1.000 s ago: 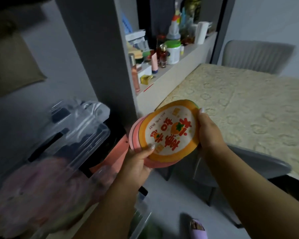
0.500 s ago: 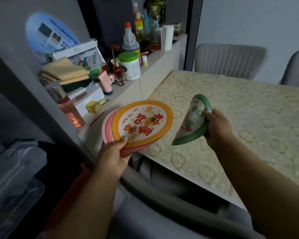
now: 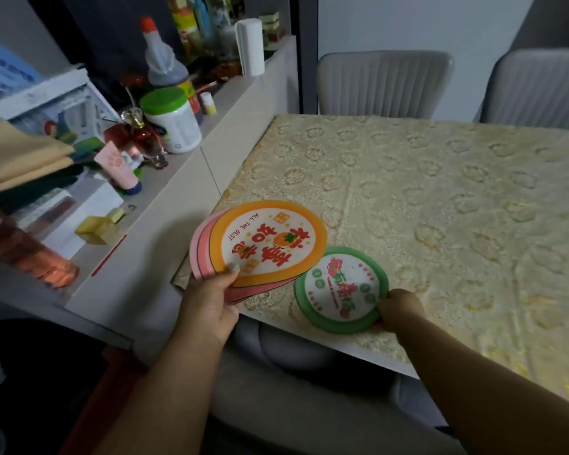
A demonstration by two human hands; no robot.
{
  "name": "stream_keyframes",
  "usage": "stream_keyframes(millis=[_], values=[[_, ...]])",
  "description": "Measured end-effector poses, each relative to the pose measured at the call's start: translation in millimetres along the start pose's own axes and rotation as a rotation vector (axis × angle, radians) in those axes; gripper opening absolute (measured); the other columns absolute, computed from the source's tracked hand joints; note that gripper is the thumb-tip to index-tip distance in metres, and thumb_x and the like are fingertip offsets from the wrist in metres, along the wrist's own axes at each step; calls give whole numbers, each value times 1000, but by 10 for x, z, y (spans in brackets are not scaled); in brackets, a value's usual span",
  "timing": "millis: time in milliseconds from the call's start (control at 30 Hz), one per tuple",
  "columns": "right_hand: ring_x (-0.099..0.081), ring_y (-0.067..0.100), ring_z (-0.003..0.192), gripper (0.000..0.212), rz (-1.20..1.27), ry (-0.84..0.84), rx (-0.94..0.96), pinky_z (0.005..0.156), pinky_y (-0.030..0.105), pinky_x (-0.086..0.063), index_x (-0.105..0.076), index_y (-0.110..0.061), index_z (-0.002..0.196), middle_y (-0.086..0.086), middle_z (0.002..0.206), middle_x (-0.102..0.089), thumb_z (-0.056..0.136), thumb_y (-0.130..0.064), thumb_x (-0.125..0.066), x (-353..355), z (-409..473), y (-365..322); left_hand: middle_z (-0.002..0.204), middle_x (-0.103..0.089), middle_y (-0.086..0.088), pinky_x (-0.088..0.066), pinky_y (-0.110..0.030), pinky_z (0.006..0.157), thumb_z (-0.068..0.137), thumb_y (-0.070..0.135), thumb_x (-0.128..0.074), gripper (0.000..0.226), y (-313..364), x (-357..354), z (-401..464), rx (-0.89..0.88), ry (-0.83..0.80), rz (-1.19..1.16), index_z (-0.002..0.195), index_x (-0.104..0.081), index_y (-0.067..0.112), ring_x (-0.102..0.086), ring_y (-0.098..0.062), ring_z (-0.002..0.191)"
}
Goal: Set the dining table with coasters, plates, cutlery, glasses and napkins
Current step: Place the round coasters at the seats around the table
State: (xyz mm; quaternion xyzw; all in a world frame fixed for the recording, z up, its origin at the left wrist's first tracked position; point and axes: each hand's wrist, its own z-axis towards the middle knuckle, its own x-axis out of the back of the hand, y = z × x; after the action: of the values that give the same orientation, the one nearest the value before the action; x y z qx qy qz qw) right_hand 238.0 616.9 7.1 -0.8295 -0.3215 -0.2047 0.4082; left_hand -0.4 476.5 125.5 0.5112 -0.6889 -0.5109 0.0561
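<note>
My left hand (image 3: 207,302) grips a fanned stack of round coasters (image 3: 260,243) above the table's near left corner; the top one is orange-rimmed with red characters, pink ones show beneath. A green-rimmed coaster (image 3: 337,289) lies flat on the table (image 3: 424,198) near its front edge. My right hand (image 3: 399,307) pinches that green coaster at its right rim. The table is covered with a cream embossed cloth.
A ledge (image 3: 178,192) left of the table holds a green-lidded white jar (image 3: 173,121), bottles, a pink tube (image 3: 119,165), folded cloths and boxes. Two grey chairs (image 3: 381,83) stand at the table's far side. Another grey chair (image 3: 309,382) sits below the near edge.
My right hand took the green coaster off the stack and brought it down flat onto the table. My left hand with the stack moved over the table corner.
</note>
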Motion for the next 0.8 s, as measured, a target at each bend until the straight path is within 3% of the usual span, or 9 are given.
stream_keyframes(millis=[67, 133, 233, 300, 433, 533, 667, 800], values=[[-65, 33, 94, 33, -83, 112, -26, 83, 43, -55, -53, -1, 112, 17, 103, -65, 86, -22, -56, 41, -106, -30, 95, -75, -7, -59, -32, 58, 84, -9, -58, 38, -32, -27, -20, 22, -27, 25, 109, -68, 17, -72, -23, 88], [-62, 34, 96, 40, -47, 251, 25, 83, 42, -53, -52, -3, 113, 16, 107, -62, 89, -35, -55, 147, -255, -140, 99, -74, -8, -58, -32, 58, 84, -8, -59, 40, -60, -66, -55, 46, -72, 58, 114, -67, 16, -71, -23, 90], [-62, 29, 75, 46, 348, 124, 232, 67, 37, -52, -58, -4, 99, 15, 85, -64, 98, -46, -39, 374, -576, -439, 103, -74, -9, -59, -38, 62, 84, -9, -59, 40, -143, -166, -134, 73, -160, 123, 115, -66, 16, -71, -25, 92], [-63, 29, 73, 47, 485, 71, 346, 65, 39, -54, -61, -6, 100, 13, 83, -64, 99, -46, -38, 529, -849, -574, 101, -74, -9, -58, -39, 65, 83, -10, -60, 38, -222, -274, -212, 86, -215, 152, 110, -68, 16, -70, -26, 95], [-63, 22, 83, 26, 90, 392, 481, 64, 25, -44, -67, -17, 109, 2, 95, -68, 92, -32, -54, 798, -1180, -491, 99, -75, -8, -56, -42, 75, 84, -8, -61, 32, -394, -538, -385, 119, -304, 185, 99, -70, 19, -69, -25, 96], [-59, 16, 72, 12, 211, 507, 423, 54, 25, -44, -64, -17, 95, -3, 85, -63, 84, -14, -60, 1007, -1305, -304, 97, -75, -7, -56, -41, 73, 88, -1, -60, 27, -535, -735, -517, 136, -356, 236, 100, -69, 22, -69, -26, 93], [-50, 13, 71, 6, 272, 534, 297, 53, 25, -36, -53, -18, 92, -8, 76, -52, 88, -15, -56, 1285, -1271, 18, 95, -71, -8, -54, -35, 60, 97, 18, -54, 13, -761, -983, -680, 194, -365, 303, 104, -64, 22, -67, -25, 82], [-54, 19, 77, 7, 471, 601, 264, 58, 26, -38, -52, -17, 92, -4, 79, -56, 90, -17, -59, 1618, -1157, 441, 103, -70, -11, -55, -35, 54, 97, 33, -52, 25, -1044, -1285, -835, 248, -382, 341, 117, -59, 19, -68, -27, 87]])
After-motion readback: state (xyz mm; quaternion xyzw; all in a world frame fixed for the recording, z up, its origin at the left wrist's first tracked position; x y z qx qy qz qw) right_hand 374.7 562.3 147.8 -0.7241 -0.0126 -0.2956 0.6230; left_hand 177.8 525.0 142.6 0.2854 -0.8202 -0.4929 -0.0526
